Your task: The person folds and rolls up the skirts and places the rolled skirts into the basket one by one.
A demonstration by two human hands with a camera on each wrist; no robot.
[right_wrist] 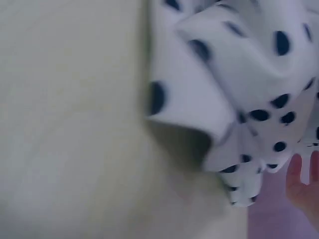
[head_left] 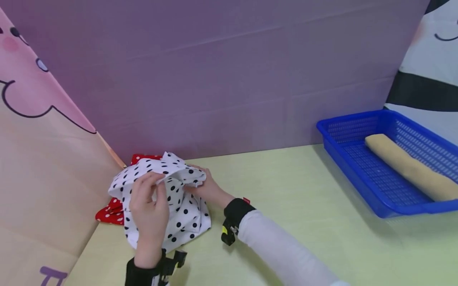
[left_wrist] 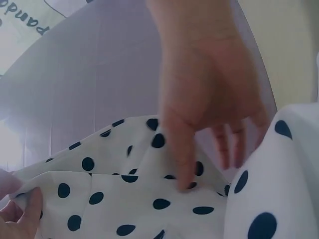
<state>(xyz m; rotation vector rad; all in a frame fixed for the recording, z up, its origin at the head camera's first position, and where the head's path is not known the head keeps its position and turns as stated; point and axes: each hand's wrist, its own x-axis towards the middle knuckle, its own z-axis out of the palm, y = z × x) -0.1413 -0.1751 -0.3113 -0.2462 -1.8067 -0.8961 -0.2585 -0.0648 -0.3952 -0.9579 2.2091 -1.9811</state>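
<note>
A white cloth with black polka dots (head_left: 182, 214) lies bunched at the back left of the table; its kind cannot be told. The left hand (head_left: 148, 198) is at its front, fingers bent, pinching an upper edge between thumb and index finger. Up close in the left wrist view, the left thumb (left_wrist: 183, 164) overlaps the dotted cloth (left_wrist: 104, 199). From the right, the right hand (head_left: 202, 184) grips the cloth's rim, its fingers partly hidden by fabric. Loose folds of the cloth (right_wrist: 234, 89) fill much of the right wrist view.
Under and behind the white cloth shows a red cloth with white dots (head_left: 111, 212). A blue mesh basket (head_left: 352, 180) stands on the right of the pale table (head_left: 286, 222), holding a long beige roll (head_left: 408, 165). A purple wall (head_left: 232, 91) closes off the back.
</note>
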